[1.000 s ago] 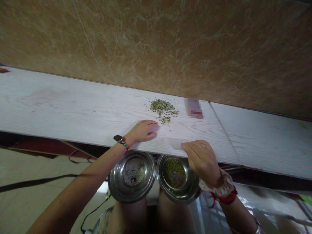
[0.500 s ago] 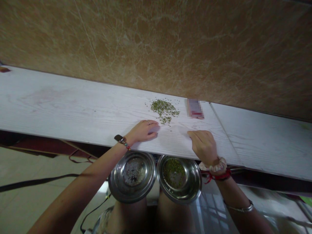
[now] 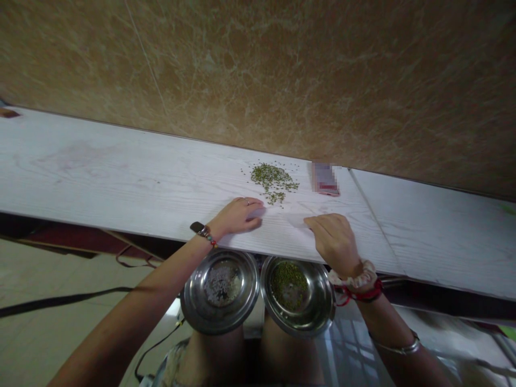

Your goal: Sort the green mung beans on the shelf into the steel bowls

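A scattered pile of mung beans (image 3: 271, 177) lies on the white wood-grain counter (image 3: 133, 177). My left hand (image 3: 242, 214) rests flat on the counter, fingers stretched out, its fingertips just short of the pile's near end. Right of the beans, my right hand (image 3: 334, 239) is closed in a pinch on a thin, pale, see-through flat piece (image 3: 297, 219), whose exact kind I cannot make out. Below the counter edge, a steel bowl (image 3: 189, 309) with white grains sits on the left, beside a second steel bowl (image 3: 322, 314) holding green beans.
A blurred-out rectangular object (image 3: 324, 178) lies right of the pile by the brown marbled wall (image 3: 258, 70). A seam (image 3: 366, 207) crosses the counter on the right. A brown object (image 3: 8, 113) shows at the far left. Both bowls rest on my legs.
My right hand has shifted slightly left with the pale flat piece. A lone bean near that piece no longer shows. My left hand stays in place.
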{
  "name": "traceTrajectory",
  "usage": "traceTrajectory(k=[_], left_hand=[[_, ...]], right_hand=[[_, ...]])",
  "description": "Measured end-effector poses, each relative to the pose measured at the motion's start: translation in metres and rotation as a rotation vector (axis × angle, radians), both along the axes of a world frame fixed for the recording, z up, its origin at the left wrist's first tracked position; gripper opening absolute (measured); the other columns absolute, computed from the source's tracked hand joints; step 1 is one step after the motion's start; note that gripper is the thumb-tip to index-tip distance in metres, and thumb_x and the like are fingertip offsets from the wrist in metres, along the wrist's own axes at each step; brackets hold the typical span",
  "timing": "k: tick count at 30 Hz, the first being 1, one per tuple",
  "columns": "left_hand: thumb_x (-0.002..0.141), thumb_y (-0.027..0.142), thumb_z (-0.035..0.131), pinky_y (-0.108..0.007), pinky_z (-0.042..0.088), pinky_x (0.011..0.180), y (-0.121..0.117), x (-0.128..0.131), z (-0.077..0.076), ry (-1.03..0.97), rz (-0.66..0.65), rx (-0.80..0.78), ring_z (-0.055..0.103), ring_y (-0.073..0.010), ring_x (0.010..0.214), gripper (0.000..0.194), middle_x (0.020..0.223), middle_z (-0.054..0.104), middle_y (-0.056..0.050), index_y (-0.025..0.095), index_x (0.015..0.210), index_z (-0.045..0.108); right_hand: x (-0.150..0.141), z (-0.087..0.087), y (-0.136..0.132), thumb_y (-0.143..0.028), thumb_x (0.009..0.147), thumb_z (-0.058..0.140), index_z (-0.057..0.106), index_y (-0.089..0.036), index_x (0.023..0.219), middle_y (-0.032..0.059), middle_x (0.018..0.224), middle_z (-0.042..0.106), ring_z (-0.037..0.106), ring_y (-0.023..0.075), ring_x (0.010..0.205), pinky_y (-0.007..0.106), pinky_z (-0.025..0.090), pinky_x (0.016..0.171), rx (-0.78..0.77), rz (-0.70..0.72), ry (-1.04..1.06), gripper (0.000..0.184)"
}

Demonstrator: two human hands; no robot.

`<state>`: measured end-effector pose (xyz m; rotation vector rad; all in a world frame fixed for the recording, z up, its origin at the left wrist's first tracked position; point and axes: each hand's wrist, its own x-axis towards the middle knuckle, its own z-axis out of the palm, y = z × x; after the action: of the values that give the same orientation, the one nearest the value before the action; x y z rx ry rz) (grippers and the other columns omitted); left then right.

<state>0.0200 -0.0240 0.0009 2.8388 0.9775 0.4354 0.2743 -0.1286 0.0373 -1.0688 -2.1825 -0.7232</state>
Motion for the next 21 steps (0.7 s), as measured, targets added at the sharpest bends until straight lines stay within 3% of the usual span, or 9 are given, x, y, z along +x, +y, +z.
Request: traceTrajectory(k=[11,21], left_hand=[[0.091,0.036,0.047,-0.038,0.046,0.099,0.002,-0.001,-0.002,0.008,0.001,0.005,0.06,-0.0225,0.117,0.036,0.131,0.063,-0.009,0.018,0.119,0.061],[0.091,0.036,0.046,-0.04,0.046,0.099,0.0,0.0,0.001,0.019,0.015,-0.016,0.06,-0.0242,0.116,0.038,0.131,0.062,-0.01,0.017,0.12,0.061]], right_hand=[[0.008,0.007,-0.016,0.0,0.084,0.047,0.064,-0.018,0.097,0.0036,0.081,0.073,0.063,0.016,0.077,0.032,0.044,0.077,-0.017,0.063,0.041,0.028],[0.009,0.003,-0.019,-0.001,0.085,0.048,0.066,-0.02,0.097,0.0028,0.081,0.073,0.064,0.0161,0.077,0.033,0.045,0.077,-0.069,0.072,0.087,0.028]])
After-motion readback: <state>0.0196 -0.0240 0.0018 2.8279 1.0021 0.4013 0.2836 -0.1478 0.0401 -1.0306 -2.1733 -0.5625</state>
